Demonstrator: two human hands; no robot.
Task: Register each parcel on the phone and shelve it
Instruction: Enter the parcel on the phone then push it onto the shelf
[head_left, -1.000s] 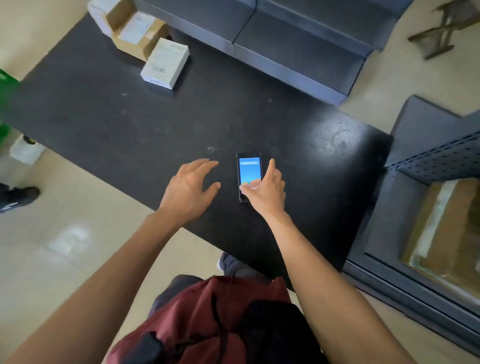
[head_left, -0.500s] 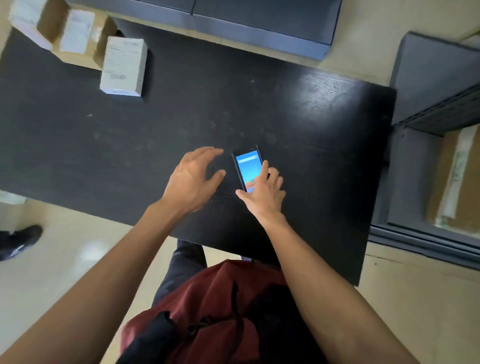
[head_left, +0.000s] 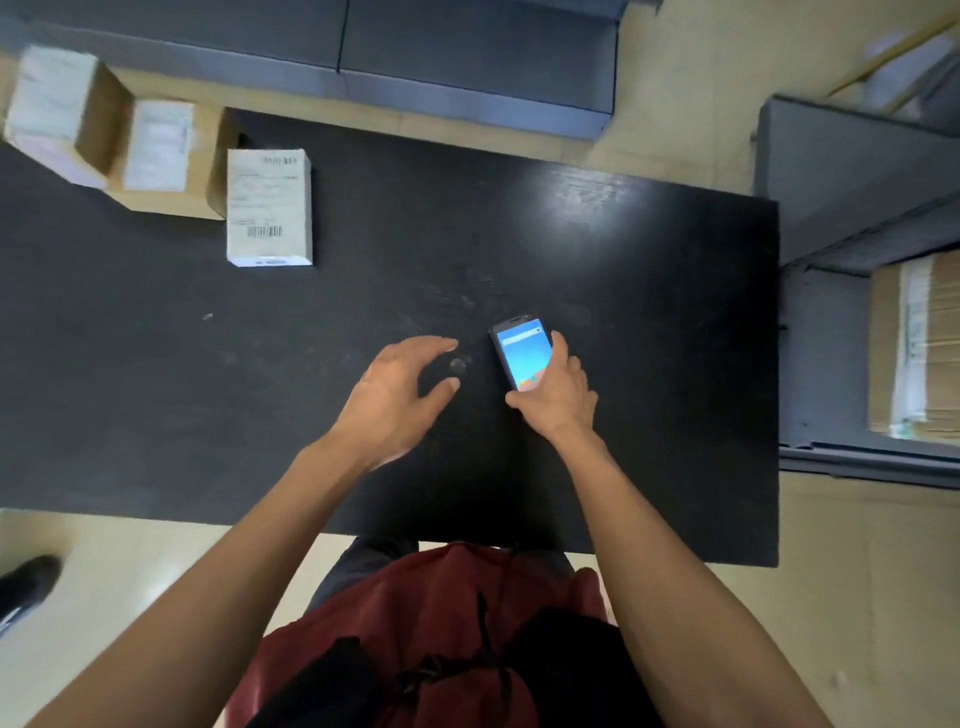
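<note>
On black tabletop (head_left: 623, 249): right hand (head_left: 558, 397) fingers grasping lit black phone (head_left: 521, 353); left hand (head_left: 397, 387) released, empty. White labelled parcel (head_left: 270, 208), brown cardboard boxes (head_left: 156, 156) unshelved; registration seemingly pending.

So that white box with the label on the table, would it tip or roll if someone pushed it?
Probably neither. The white labelled box lies flat on its broad face on the black table, so a push should slide it. Its flat sides rule out rolling. It looks small, so likely light, though its contents are hidden.
</note>
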